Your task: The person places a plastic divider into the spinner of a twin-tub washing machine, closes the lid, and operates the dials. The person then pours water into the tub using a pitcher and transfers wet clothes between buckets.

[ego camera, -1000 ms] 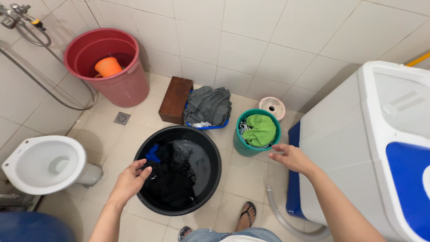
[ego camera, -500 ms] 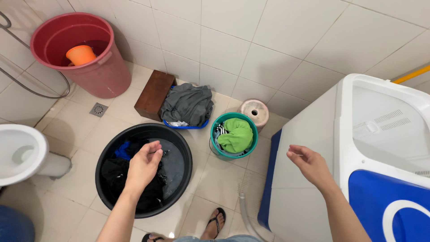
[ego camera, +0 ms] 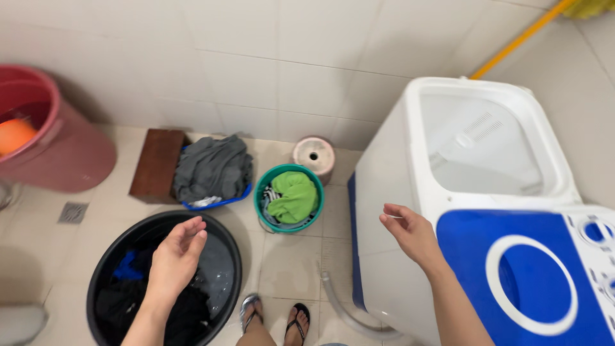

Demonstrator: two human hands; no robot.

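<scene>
— What is seen beneath the left hand (ego camera: 174, 256)?
— A black basin (ego camera: 109, 256) of dark wet clothes is seen; nothing is gripped.
— And the right hand (ego camera: 410, 232)?
— It is held empty, fingers loosely curled, before the white washing machine (ego camera: 397, 166), near a green bucket (ego camera: 260, 206).

A pale tiled floor (ego camera: 291, 256) carries everything. Near left stands a black basin (ego camera: 227, 256) of dark wet clothes, with a drain grate (ego camera: 72, 212) farther left. Far left is a red bucket (ego camera: 77, 154). Along the far wall sit a brown wooden block (ego camera: 157, 164), a blue tub (ego camera: 218, 204) heaped with grey cloth, a green bucket (ego camera: 266, 218) and a small pink stool (ego camera: 314, 155). A white and blue washing machine (ego camera: 391, 186) stands right.
</scene>
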